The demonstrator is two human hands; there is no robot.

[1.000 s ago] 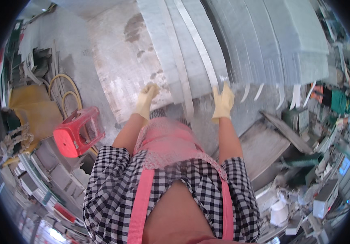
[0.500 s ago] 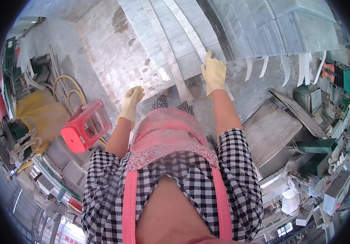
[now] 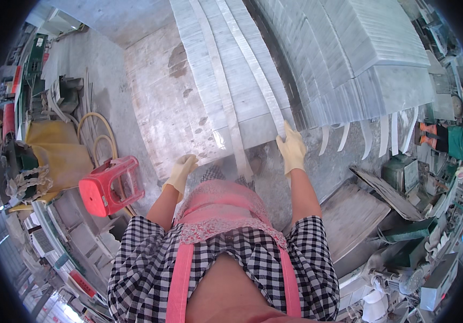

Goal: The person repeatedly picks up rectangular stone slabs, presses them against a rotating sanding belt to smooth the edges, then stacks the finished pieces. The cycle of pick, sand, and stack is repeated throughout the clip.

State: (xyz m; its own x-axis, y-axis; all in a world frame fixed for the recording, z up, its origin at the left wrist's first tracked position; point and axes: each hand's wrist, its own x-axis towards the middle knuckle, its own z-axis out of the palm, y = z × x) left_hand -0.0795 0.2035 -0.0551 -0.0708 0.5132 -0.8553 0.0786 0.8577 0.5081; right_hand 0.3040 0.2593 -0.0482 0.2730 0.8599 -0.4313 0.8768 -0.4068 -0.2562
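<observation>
Cream-gloved left hand [image 3: 182, 171]: curled, contents unclear, well apart from the cream-gloved right hand [image 3: 293, 152], which is nearer the flat, shiny white strap [image 3: 253, 63] (right of two). Right fingertips at its near end; cannot tell if clamped. Strap: left hand's one o'clock, long axis toward eleven, over pale-grey slabs [image 3: 245, 91].

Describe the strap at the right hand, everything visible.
The strap is a long, flat, narrow band, whitish and glossy, plastic-like by its look. It lies lengthwise over the top of the pale grey slab stack, roughly alongside a second strap to its left. It runs from the picture's top edge down to the stack's near edge, where its near end meets the gloved fingers of the right hand. Whether they grip it or only touch it can't be told.
</observation>
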